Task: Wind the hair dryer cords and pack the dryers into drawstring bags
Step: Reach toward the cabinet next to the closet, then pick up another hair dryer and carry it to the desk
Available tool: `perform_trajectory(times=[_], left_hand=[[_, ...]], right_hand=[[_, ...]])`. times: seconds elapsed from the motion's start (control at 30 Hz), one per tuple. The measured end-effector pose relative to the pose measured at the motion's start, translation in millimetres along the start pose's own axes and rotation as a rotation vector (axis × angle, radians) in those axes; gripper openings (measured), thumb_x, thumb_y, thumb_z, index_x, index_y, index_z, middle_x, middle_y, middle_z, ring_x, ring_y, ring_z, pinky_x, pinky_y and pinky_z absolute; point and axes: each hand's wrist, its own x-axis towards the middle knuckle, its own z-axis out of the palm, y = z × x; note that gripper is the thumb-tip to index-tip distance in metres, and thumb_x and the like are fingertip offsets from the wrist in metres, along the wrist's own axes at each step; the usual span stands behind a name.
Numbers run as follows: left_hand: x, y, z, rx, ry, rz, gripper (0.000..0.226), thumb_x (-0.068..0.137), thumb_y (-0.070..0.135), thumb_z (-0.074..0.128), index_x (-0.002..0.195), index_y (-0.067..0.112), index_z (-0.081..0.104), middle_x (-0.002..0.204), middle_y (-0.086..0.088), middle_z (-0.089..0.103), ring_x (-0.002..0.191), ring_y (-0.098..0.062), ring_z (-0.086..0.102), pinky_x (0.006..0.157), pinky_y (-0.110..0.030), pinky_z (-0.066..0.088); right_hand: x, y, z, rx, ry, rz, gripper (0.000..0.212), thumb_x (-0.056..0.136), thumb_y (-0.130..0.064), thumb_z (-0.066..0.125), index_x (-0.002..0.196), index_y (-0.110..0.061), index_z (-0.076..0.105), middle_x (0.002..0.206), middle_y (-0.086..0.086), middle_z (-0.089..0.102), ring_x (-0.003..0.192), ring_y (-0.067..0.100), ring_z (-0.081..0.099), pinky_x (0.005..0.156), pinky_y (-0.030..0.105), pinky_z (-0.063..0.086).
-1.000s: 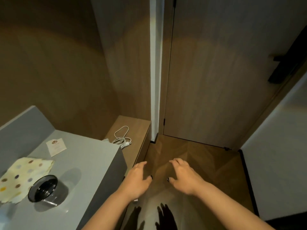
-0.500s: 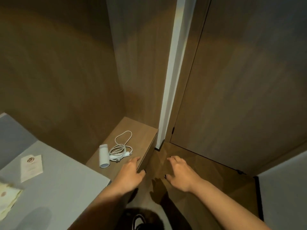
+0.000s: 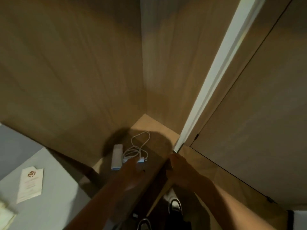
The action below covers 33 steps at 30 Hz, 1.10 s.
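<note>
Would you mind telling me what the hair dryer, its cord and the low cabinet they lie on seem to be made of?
Hair dryer: probably smooth white plastic, plain and even in colour. Cord: likely rubber or plastic sheathed, thin, white, lying in limp loops. Low cabinet: matte light brown wood or wood-look laminate; the blur hides any grain.

We see a white, tube-shaped plastic hair dryer [image 3: 117, 157] lying flat on a low wooden cabinet top, its thin white cord [image 3: 136, 147] in loose, unwound loops just beside it.
</note>
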Motion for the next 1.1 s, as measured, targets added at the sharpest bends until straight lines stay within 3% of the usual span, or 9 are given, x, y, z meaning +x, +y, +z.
perform_trajectory(times=[0.27, 0.4, 0.6, 0.7, 0.77, 0.87, 0.93, 1.0, 1.1], left_hand=[[51.3, -17.8, 3.1, -0.021, 0.068, -0.217, 0.060, 0.095, 0.028, 0.056, 0.148, 0.018, 0.031, 0.144, -0.003, 0.047, 0.125, -0.018, 0.050, 0.088, -0.016, 0.033], [72.4, -22.1, 5.5, -0.015, 0.080, -0.268, 0.056, 0.092, 0.027, 0.057, 0.143, 0.015, 0.037, 0.142, -0.004, 0.049, 0.128, -0.021, 0.050, 0.101, -0.022, 0.037], [116.0, -54.1, 27.4, -0.051, 0.090, -0.391, 0.055, 0.081, 0.023, 0.064, 0.132, 0.023, 0.042, 0.128, -0.005, 0.059, 0.119, -0.026, 0.056, 0.102, -0.035, 0.046], [148.3, -66.9, 44.1, 0.008, 0.107, -0.389, 0.064, 0.086, 0.027, 0.065, 0.142, 0.016, 0.035, 0.137, -0.008, 0.052, 0.126, -0.027, 0.051, 0.101, -0.027, 0.045], [170.7, -76.3, 56.3, 0.119, 0.213, -0.381, 0.054, 0.089, 0.018, 0.069, 0.135, 0.000, 0.047, 0.132, -0.017, 0.056, 0.121, -0.034, 0.057, 0.084, -0.017, 0.051], [207.6, -104.4, 78.2, -0.013, 0.234, -0.385, 0.091, 0.020, 0.024, 0.101, 0.099, -0.007, 0.069, 0.089, -0.022, 0.071, 0.074, -0.030, 0.074, 0.061, -0.027, 0.057], [223.3, -135.8, 98.8, 0.162, 0.199, -0.336, 0.076, 0.058, 0.023, 0.088, 0.120, -0.007, 0.057, 0.118, -0.026, 0.061, 0.110, -0.033, 0.064, 0.085, -0.033, 0.054], [232.8, -148.1, 104.2, 0.192, 0.289, -0.163, 0.054, 0.087, 0.019, 0.054, 0.133, -0.008, 0.043, 0.133, -0.029, 0.049, 0.138, -0.034, 0.037, 0.099, -0.039, 0.046], [255.8, -176.0, 121.7, 0.287, 0.180, -0.144, 0.098, 0.058, 0.018, 0.084, 0.140, -0.005, 0.036, 0.136, -0.032, 0.049, 0.127, -0.043, 0.050, 0.096, -0.046, 0.051]], right_hand=[[80.5, 8.4, -22.6, -0.104, -0.197, -0.110, 0.062, 0.091, -0.035, 0.055, 0.146, -0.020, 0.030, 0.147, 0.003, 0.036, 0.132, 0.023, 0.041, 0.102, 0.033, 0.040], [121.0, 17.7, -31.0, -0.151, -0.292, -0.143, 0.065, 0.093, -0.035, 0.052, 0.149, -0.017, 0.025, 0.154, 0.005, 0.027, 0.138, 0.024, 0.033, 0.109, 0.037, 0.036], [183.5, 21.9, -23.4, -0.135, -0.349, -0.139, 0.061, 0.093, -0.027, 0.055, 0.147, -0.016, 0.029, 0.151, 0.006, 0.033, 0.138, 0.023, 0.034, 0.110, 0.035, 0.035], [208.0, 26.1, -1.5, -0.093, -0.374, -0.114, 0.054, 0.092, -0.024, 0.056, 0.142, -0.017, 0.036, 0.141, 0.005, 0.041, 0.123, 0.018, 0.047, 0.100, 0.033, 0.046], [222.5, 31.1, 15.0, -0.073, -0.374, -0.110, 0.048, 0.092, -0.021, 0.057, 0.136, -0.017, 0.040, 0.134, 0.004, 0.045, 0.111, 0.013, 0.053, 0.083, 0.023, 0.050], [244.4, 37.9, 40.4, -0.030, -0.394, -0.091, 0.047, 0.094, -0.018, 0.055, 0.138, -0.016, 0.040, 0.136, 0.005, 0.044, 0.113, 0.017, 0.053, 0.075, 0.016, 0.041], [255.2, 42.4, 59.7, 0.030, -0.403, -0.058, 0.044, 0.094, -0.021, 0.054, 0.136, -0.019, 0.041, 0.134, 0.004, 0.044, 0.102, 0.017, 0.058, 0.070, 0.022, 0.046], [264.1, 48.2, 79.5, 0.074, -0.393, -0.049, 0.042, 0.093, -0.023, 0.054, 0.133, -0.021, 0.043, 0.131, 0.002, 0.045, 0.094, 0.017, 0.059, 0.068, 0.025, 0.048], [276.9, 62.5, 104.4, 0.083, -0.390, -0.035, 0.046, 0.093, -0.026, 0.054, 0.136, -0.021, 0.042, 0.133, 0.002, 0.045, 0.106, 0.017, 0.056, 0.077, 0.024, 0.045]])
